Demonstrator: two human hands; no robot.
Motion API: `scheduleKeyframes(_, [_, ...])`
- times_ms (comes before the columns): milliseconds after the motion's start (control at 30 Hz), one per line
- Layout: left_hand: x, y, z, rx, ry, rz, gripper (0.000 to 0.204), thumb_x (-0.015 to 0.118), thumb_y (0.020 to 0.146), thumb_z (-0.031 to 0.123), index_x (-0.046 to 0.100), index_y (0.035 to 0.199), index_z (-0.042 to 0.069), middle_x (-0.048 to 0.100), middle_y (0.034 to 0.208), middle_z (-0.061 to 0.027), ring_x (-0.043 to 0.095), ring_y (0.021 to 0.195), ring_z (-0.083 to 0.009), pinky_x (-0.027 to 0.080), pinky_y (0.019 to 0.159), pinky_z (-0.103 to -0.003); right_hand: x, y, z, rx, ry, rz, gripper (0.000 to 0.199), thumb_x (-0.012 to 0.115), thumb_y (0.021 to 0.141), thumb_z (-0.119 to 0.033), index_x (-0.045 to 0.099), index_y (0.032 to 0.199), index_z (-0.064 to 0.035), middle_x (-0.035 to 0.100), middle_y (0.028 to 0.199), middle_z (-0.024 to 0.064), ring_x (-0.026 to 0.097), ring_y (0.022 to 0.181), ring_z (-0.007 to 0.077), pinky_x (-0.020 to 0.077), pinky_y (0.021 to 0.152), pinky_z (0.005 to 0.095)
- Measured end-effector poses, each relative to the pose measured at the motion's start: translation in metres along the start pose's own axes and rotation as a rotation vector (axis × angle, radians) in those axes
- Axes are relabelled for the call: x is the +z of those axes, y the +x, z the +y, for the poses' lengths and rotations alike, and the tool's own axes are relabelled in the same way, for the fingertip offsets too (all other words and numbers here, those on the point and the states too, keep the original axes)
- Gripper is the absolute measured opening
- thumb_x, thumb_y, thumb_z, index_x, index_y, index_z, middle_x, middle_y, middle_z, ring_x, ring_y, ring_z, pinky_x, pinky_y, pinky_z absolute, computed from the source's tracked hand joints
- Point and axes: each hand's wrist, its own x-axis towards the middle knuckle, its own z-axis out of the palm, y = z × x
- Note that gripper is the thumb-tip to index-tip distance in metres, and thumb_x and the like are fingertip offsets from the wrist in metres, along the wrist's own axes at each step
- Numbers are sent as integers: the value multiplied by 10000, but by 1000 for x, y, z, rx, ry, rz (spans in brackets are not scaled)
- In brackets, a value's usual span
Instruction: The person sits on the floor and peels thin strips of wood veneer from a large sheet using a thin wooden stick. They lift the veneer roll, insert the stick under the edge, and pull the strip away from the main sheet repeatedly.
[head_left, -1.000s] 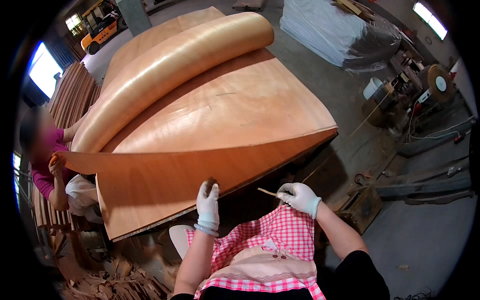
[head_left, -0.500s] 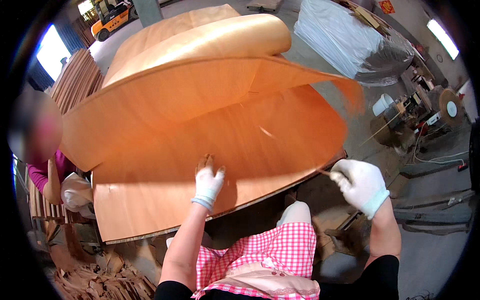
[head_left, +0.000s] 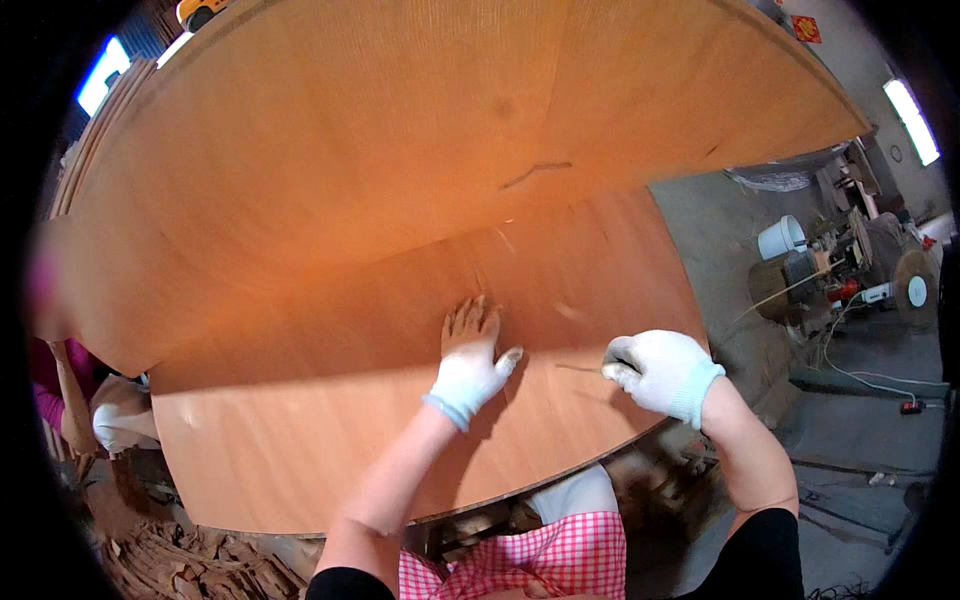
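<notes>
A large orange-brown veneer sheet (head_left: pixel 290 440) lies spread in front of me. Over its far part a broad, thin sheet (head_left: pixel 380 130) curves up, with a dark crack near its middle. My left hand (head_left: pixel 470 360), in a white glove with brown-stained fingertips, rests palm down on the lower sheet, fingers spread. To its right, my gloved right hand (head_left: pixel 662 375) is closed on a thin brown strip (head_left: pixel 577 367), held just above the sheet; its exact kind cannot be made out. A few slivers (head_left: pixel 568 311) lie on the shaded surface.
At the left edge stands another person (head_left: pixel 75 400) with a gloved hand by the sheet's corner. Scrap veneer (head_left: pixel 190 565) is heaped at lower left. On the right are a white bucket (head_left: pixel 781 237), a machine with a round disc (head_left: pixel 915 290) and a trailing cable (head_left: pixel 835 365).
The upper sheet has risen and now hides the roll behind it. My right hand has moved left over the sheet with the strip; my left hand has shifted right and farther in.
</notes>
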Motion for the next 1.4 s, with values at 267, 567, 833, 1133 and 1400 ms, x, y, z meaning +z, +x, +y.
scheduleKeyframes(267, [-43,-8,-59,-465,-253,388,488,627,897,283,562,1276,-17,577,1274,-246,523,1212,-390,402,1048,-425,-8,81,20,-109,216,-79,263,592,896,-267,683,972,-32,699,836,148,662,806,292,505,767,395])
scheduleKeyframes(567, [-73,10,-69,-410,-209,444,421,604,850,151,569,1248,19,599,1224,-199,541,1155,-355,355,1070,-452,-6,219,-25,-265,546,1,262,610,913,-267,695,991,-32,699,784,74,648,705,152,510,629,335])
scheduleKeyframes(833, [-26,41,-47,-161,171,159,653,515,928,369,365,1433,-17,326,1521,-190,249,1439,-328,128,1182,-499,36,279,-20,-58,378,-140,267,594,883,-271,719,951,-45,711,777,100,657,697,197,519,700,355])
scheduleKeyframes(1133, [-16,58,-44,-237,231,59,663,448,950,436,368,1447,4,323,1526,-188,235,1442,-333,103,1188,-495,30,278,1,-30,260,-75,299,651,858,-312,718,962,-41,717,834,124,661,741,210,523,719,355])
scheduleKeyframes(1400, [-13,56,-49,-193,234,91,604,473,934,411,441,1407,38,370,1490,-205,281,1409,-363,142,1174,-513,17,271,8,1,320,-168,310,629,874,-314,711,958,-27,716,864,130,662,753,234,521,735,369])
